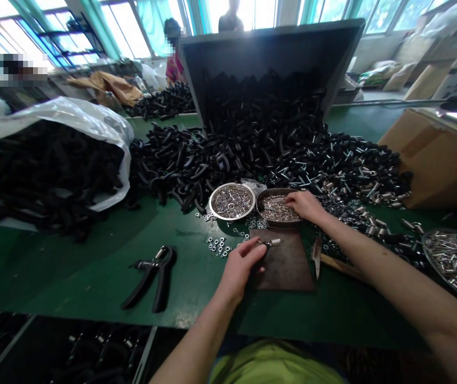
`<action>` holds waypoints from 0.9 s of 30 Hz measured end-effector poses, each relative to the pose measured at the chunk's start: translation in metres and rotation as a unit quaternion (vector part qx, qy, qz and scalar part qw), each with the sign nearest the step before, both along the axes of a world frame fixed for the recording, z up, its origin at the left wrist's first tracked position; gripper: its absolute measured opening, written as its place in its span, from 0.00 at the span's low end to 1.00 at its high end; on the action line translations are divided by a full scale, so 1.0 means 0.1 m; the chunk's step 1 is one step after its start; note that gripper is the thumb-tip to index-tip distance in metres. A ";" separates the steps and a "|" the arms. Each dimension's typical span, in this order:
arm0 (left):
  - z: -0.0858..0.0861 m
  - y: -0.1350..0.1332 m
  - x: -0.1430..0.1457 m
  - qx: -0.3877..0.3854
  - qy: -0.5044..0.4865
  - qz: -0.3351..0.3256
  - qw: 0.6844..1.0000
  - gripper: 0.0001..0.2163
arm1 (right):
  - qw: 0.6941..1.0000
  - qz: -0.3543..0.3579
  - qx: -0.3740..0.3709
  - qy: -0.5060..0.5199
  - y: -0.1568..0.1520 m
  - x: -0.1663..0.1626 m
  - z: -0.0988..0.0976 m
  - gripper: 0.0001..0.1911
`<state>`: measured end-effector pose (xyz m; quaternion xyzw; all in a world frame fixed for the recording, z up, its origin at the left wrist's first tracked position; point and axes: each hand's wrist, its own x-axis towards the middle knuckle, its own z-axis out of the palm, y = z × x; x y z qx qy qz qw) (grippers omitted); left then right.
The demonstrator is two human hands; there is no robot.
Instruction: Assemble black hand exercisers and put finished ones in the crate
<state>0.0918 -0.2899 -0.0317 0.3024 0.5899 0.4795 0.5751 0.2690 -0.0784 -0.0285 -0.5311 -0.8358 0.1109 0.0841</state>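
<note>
A black plastic hand gripper (152, 274) lay well left of the left grip (241, 265), which was clenched on a small silver bolt (273, 242) over a brown flat plate (288, 266). The right grip (304, 205) touched small silver parts (276, 213) inside a dark round bowl (277, 225); if it grasped any, I cannot tell.

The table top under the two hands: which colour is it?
The table top is dark green, seen best in the head view.
</note>
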 end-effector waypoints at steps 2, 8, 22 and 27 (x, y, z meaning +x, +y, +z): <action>0.04 0.00 -0.04 -0.058 -0.197 0.045 0.978 0.23 | 0.999 -0.004 0.010 0.040 -0.06 -0.01 0.07 0.10; 0.08 -0.10 -0.05 -0.076 -0.451 0.076 0.886 0.19 | 0.969 0.024 -0.032 0.244 -0.72 -0.05 0.29 0.09; 0.11 -0.14 0.10 -0.071 -0.432 0.034 0.898 0.21 | 0.891 0.150 -0.162 0.398 -1.44 -0.13 0.20 0.03; 0.07 -0.08 0.03 -0.010 -0.239 -0.019 0.971 0.21 | 0.928 0.192 -0.089 0.306 -1.38 -0.04 0.16 0.04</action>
